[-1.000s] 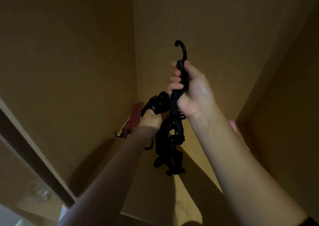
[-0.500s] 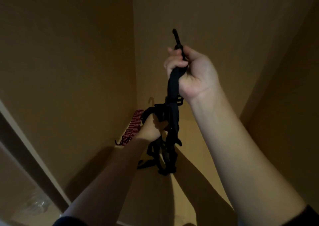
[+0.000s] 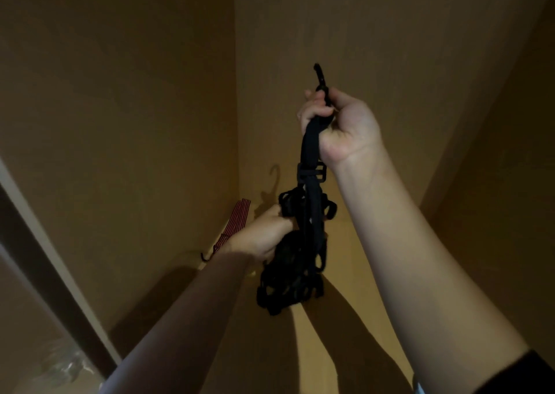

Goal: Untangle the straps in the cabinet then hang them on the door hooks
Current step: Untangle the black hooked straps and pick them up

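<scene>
Head view: we see both hands up inside the cabinet [image 3: 120, 123]. R hand [image 3: 342, 126], raised high, is a tight fist round the top end of the black straps [image 3: 300, 273]; the hook [image 3: 320, 75] pokes up out of the fist. Below the fist one strap runs taut down to a buckle [image 3: 312, 172], then into the tangle. L hand [image 3: 264, 234], lower & to the left, has fingers curled round loops in the tangle's upper part; fingertips are hidden behind the webbing. The tangle hangs between the two forearms over the middle of the floor [image 3: 309, 348]; we can't tell if its bottom touches the floor. A red strap [image 3: 237, 219], striped, lies along the floor's left edge near the back-left corner, apart from the black straps, w/ a small hook [image 3: 205, 257] at its near end.
</scene>
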